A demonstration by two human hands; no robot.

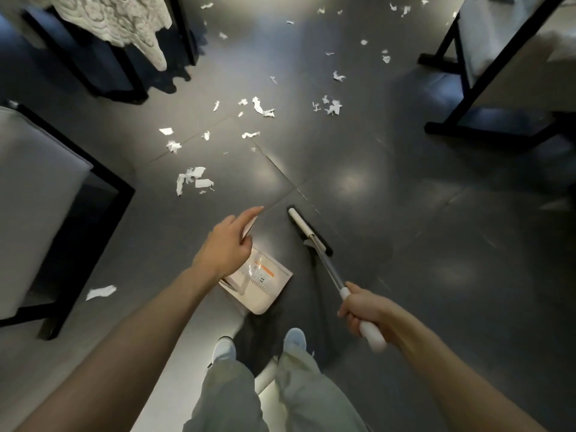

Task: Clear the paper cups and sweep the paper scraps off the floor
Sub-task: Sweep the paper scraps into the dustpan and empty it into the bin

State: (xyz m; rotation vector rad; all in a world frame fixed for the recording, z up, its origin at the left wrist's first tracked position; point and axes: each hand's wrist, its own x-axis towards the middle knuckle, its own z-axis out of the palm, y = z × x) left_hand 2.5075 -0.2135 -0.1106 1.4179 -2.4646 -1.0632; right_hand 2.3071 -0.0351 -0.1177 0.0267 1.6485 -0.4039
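Far left, chair (37,188) w/ grey seat & black frame, cut off by the edge; above it a lace cloth (124,20) hangs off dark furniture, top out of frame; a lone scrap (100,292) lies just beside the chair leg. White paper scraps (190,179) lie scattered over the dark floor (405,213) from mid-frame to the far end, all ahead of the dustpan; the farthest are too small to make out. L hand (227,244): index finger straight, other fingers curled on a pale handle end, mostly hidden behind the hand & blurred; the handle runs down to the dustpan (268,286), which sits on the floor just ahead of the shoes (224,349), its left part hidden by the wrist. Broom (304,227): head down on the floor just right of the dustpan, apart from every scrap; R hand (364,313) fingers wrapped tight round its white grip, grip end sticking out below the fist. Far right, black frame (483,134), cropped; can't tell what it carries.
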